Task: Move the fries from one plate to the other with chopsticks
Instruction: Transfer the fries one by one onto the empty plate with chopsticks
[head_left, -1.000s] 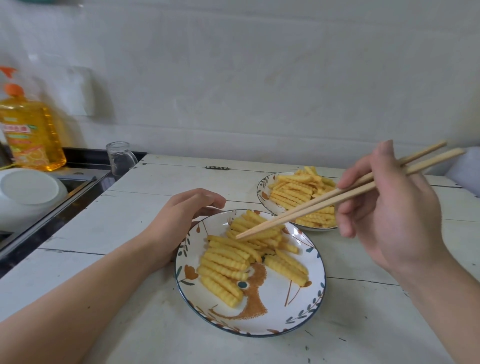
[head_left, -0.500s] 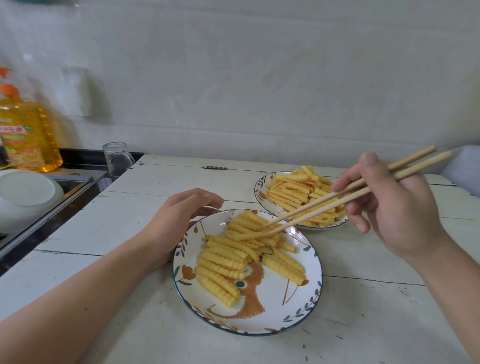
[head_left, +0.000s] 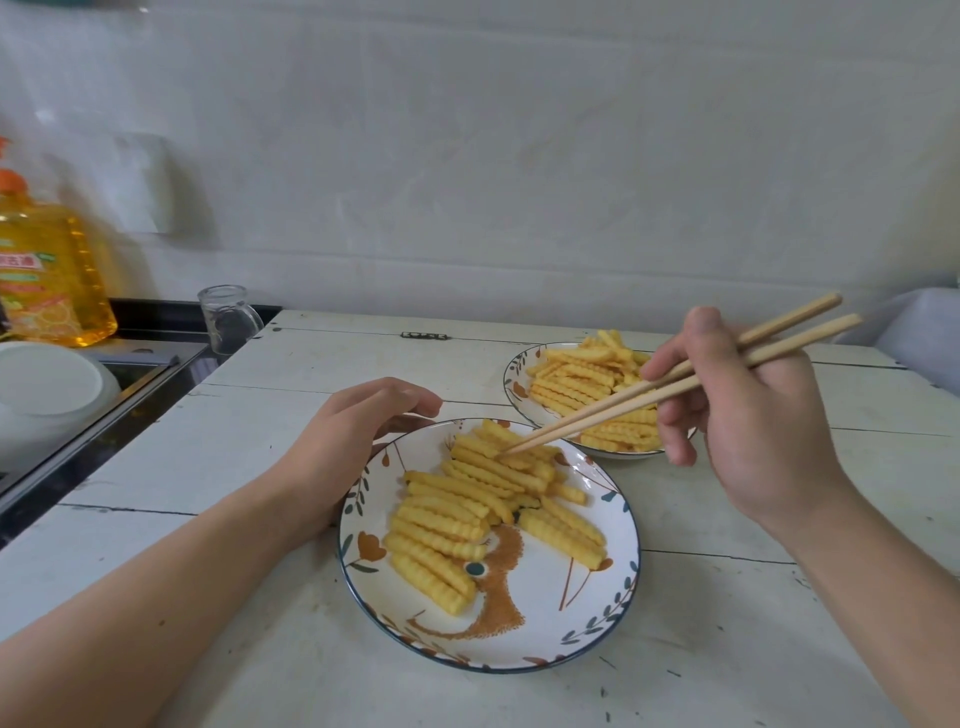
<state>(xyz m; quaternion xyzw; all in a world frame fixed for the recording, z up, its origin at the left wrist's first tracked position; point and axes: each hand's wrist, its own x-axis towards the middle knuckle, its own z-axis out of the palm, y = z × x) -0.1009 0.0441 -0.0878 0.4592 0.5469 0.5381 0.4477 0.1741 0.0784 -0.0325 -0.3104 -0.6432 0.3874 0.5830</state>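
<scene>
The right hand (head_left: 748, 415) pinches a pair of pale wooden chopsticks (head_left: 675, 387), tips together on the yellow crinkle-cut fries (head_left: 483, 499) piled in the near white patterned plate (head_left: 524, 639). The left hand (head_left: 343, 441) rests loosely curled against that plate's rim. More fries fill the far patterned plate (head_left: 514, 384)

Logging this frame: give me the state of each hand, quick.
Left hand: open, loosely curled fingers resting at the near plate rim, holding nothing.
Right hand: grip closed on the chopsticks, tips at the fries.
</scene>
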